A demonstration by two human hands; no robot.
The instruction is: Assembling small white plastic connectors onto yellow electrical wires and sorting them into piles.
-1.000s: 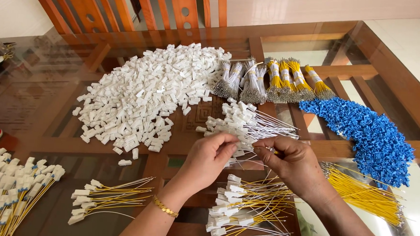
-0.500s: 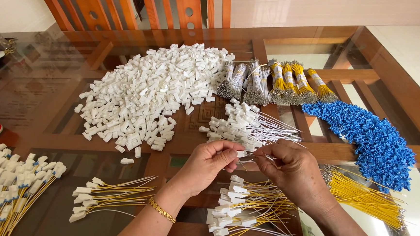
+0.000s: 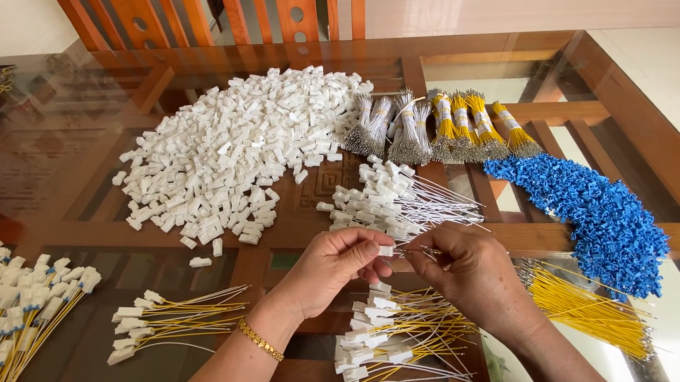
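Observation:
My left hand [image 3: 334, 265] pinches a small white plastic connector [image 3: 386, 250] between thumb and forefinger. My right hand [image 3: 472, 278] holds thin wires [image 3: 419, 252] whose ends meet that connector. Both hands hover above a loose pile of white connectors with yellow and white wires [image 3: 390, 340]. Just beyond the hands lies a batch of white connectors with white wires [image 3: 390, 202]. A gold bracelet [image 3: 258, 340] circles my left wrist.
On the glass table [image 3: 59, 158]: a big heap of white connectors [image 3: 232, 153], a heap of blue connectors [image 3: 590, 214], bundles of grey and yellow wires [image 3: 438, 130], loose yellow wires [image 3: 584, 308], wired connectors at left [image 3: 167, 322] and far left [image 3: 3, 304]. Wooden chairs [image 3: 210, 2] stand behind.
The hands have stayed in place, with small finger movements as the wires meet the white connector. The piles have not moved.

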